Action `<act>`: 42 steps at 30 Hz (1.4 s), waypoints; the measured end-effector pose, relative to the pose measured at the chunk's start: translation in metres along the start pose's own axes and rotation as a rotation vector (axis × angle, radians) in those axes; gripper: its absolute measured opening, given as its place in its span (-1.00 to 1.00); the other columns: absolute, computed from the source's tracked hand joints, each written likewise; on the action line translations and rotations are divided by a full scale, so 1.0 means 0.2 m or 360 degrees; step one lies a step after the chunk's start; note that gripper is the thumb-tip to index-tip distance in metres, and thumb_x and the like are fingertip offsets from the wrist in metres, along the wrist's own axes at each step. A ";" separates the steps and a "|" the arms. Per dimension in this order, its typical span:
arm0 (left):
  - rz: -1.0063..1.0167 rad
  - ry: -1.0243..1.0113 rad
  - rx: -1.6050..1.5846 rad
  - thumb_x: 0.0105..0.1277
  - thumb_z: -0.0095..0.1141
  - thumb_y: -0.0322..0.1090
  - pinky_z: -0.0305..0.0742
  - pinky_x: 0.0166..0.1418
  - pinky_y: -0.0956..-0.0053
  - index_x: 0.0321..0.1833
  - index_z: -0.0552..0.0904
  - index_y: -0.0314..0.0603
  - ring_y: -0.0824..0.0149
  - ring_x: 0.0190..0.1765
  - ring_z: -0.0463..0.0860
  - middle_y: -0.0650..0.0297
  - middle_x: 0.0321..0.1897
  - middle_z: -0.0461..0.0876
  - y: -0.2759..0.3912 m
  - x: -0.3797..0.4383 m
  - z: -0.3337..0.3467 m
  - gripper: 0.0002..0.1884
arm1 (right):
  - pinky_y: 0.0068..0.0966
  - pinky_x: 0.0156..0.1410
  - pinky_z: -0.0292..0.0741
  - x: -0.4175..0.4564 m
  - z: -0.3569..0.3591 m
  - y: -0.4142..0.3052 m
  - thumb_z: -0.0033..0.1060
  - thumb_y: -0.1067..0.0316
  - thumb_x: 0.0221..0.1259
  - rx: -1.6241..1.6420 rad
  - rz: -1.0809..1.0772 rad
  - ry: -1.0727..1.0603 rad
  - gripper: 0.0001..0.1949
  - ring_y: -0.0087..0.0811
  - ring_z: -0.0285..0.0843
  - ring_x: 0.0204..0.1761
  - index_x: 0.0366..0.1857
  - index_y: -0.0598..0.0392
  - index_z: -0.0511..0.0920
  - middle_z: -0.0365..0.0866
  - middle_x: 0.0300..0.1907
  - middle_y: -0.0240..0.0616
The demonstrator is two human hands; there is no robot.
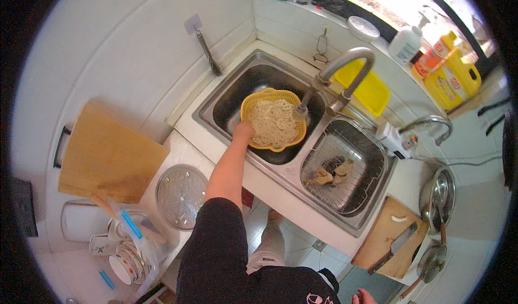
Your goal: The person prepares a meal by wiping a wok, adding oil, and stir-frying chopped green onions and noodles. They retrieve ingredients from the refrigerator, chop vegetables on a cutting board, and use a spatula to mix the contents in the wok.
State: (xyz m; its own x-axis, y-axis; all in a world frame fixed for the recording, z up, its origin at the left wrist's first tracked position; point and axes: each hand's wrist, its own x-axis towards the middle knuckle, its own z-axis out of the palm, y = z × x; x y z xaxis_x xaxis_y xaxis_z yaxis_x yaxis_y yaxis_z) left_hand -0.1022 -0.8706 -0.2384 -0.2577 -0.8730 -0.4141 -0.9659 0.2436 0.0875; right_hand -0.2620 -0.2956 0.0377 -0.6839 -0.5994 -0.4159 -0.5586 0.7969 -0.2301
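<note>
A yellow plastic colander [302, 132] full of thin pale slices, some with holes like lotus root, sits in the left basin [226, 101] of a steel double sink. My left hand [244, 131] is at the colander's near left rim; its fingers are partly hidden, but it appears to grip the rim. Over the slices hangs the faucet's spray head [300, 113]. At the bottom edge my right hand [363, 297] is only partly in view, low beside my body, away from the sink. Brownish scraps [323, 176] lie on the wire rack in the right basin.
A kitchen knife [393, 247] and a white piece [399, 219] lie on a wooden cutting board [370, 249] to the right. Metal pans stand beyond it. To the left are a glass lid [182, 196], a large wooden board [113, 154] and a rack of dishes. Bottles line the windowsill.
</note>
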 end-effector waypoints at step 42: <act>-0.0340 -0.0554 -0.0552 -0.06 0.04 -0.36 0.47 -0.35 0.40 -0.47 0.57 -0.32 0.32 -0.48 0.61 0.12 -0.55 0.58 -0.04 0.08 -0.18 -0.84 | -0.37 -0.36 0.41 0.88 0.06 -0.69 0.17 0.33 -0.12 -0.0166 -0.0837 -0.0329 -0.79 -0.20 0.48 -0.44 -0.34 0.07 0.48 0.52 -0.50 -0.22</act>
State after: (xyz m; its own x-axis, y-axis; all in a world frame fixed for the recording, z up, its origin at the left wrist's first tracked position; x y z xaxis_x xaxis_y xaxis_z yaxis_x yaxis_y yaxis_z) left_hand -0.0985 -0.9017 -0.2125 -0.0878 -0.6817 -0.7264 -0.9625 -0.1299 0.2383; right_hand -0.3000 -0.5096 -0.0143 -0.2014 -0.8777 -0.4349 -0.8493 0.3776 -0.3688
